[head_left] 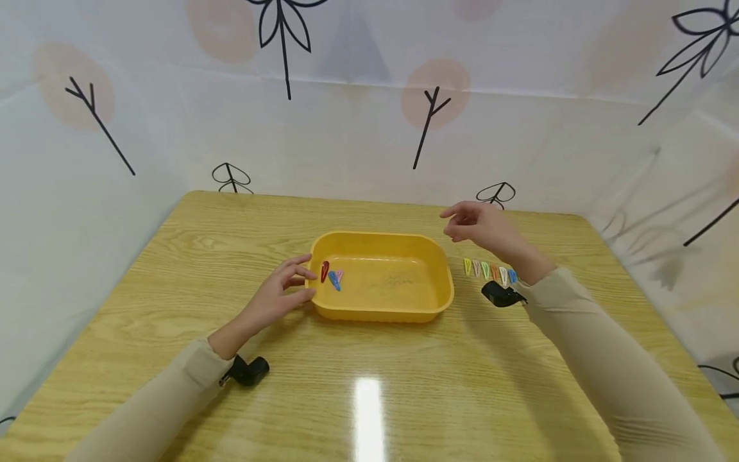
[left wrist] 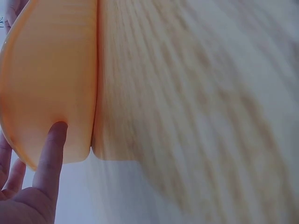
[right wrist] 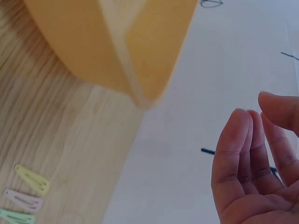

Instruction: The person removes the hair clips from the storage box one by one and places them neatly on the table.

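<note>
A yellow plastic tray (head_left: 378, 316) stands mid-table. Inside at its left end lie a dark red hair clip (head_left: 325, 271), a blue hair clip (head_left: 334, 280) and a pink hair clip (head_left: 339, 274). My left hand (head_left: 283, 286) rests against the tray's left end; in the left wrist view its thumb (left wrist: 50, 158) touches the outer wall. My right hand (head_left: 482, 226) hovers beyond the tray's right side, fingers loosely bent. In the right wrist view, nothing shows between its thumb and fingertips. A row of several hair clips (head_left: 485, 270) lies right of the tray, partly hidden by the right wrist.
The wooden table (head_left: 369, 359) has a bright light reflection near its front. A white cloth (head_left: 358, 141) with plant drawings hangs behind it and at the sides. Each wrist carries a black camera; the right one (head_left: 501, 294) sits close to the clip row.
</note>
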A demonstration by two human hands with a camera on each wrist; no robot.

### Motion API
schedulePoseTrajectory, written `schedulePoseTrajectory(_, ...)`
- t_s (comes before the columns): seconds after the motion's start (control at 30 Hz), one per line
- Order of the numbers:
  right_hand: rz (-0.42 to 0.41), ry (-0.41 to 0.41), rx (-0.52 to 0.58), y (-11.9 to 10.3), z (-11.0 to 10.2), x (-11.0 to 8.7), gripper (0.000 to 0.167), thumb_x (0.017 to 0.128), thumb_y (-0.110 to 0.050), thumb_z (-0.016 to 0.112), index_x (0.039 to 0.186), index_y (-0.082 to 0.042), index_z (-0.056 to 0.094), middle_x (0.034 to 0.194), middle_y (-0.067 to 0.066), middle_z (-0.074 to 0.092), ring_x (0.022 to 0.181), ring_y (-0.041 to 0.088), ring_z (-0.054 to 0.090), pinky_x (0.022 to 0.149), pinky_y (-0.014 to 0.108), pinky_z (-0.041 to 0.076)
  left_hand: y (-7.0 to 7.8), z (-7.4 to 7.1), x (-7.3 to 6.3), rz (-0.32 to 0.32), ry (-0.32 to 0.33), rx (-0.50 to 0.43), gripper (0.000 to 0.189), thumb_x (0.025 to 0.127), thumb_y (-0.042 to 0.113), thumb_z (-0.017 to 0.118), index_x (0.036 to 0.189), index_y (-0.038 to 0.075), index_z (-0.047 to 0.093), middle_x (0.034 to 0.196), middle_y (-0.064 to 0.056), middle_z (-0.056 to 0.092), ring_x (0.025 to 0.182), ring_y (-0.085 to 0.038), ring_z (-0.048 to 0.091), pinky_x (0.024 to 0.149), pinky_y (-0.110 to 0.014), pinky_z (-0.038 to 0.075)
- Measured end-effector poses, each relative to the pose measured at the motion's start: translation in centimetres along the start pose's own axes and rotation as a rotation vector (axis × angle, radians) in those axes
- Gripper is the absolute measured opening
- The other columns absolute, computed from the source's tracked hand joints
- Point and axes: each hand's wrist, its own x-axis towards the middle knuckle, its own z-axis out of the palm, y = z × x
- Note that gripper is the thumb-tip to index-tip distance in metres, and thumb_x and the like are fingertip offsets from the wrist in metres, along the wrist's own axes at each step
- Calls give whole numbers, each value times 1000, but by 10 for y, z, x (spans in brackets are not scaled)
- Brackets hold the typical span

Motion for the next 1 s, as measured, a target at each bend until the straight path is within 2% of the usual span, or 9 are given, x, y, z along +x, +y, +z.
schedulePoseTrajectory(0.23, -20, -34, 73, -11, 16, 14, 29, 89, -13, 64, 116, -5, 58, 97, 18, 60, 84, 31, 60, 77, 34, 53, 0, -1, 0, 0, 2, -6, 26, 88, 12, 65, 108, -4, 57, 146, -9, 31, 117, -35, 46, 97, -47, 41)
schedulePoseTrajectory(0.47, -46, -103, 103, -16, 33, 26, 31, 89, -12, 64, 118, -3, 57, 96, 16, 59, 90, 41, 56, 84, 47, 49, -1, 0, 2, 25, -1, -3, 24, 88, 10, 64, 106, -4, 58, 146, -12, 30, 120, -35, 44, 98, -46, 40)
schedulePoseTrajectory(0.63, -48, -142, 120, -19, 46, 35, 32, 87, -13, 66, 116, -3, 58, 95, 15, 59, 91, 41, 56, 86, 48, 49, -1, 0, 1, 30, -5, -2, 24, 88, 10, 64, 106, -4, 58, 146, -12, 30, 120, -35, 44, 98, -46, 40)
schedulePoseTrajectory(0.87, -69, -197, 194, -22, 67, 50, 30, 86, -5, 64, 115, 0, 58, 92, 16, 58, 91, 43, 56, 84, 48, 50, -1, 0, 1, 31, -1, 4, 24, 88, 10, 65, 106, -4, 58, 146, -13, 31, 120, -35, 44, 98, -46, 40)
schedulePoseTrajectory(1.0, -79, -230, 207, -21, 80, 59, 32, 86, -5, 65, 116, 3, 57, 91, 14, 57, 88, 41, 57, 83, 45, 51, 1, 0, 1, 32, -1, -2, 24, 87, 9, 65, 105, -5, 58, 146, -12, 31, 121, -35, 43, 99, -46, 40)
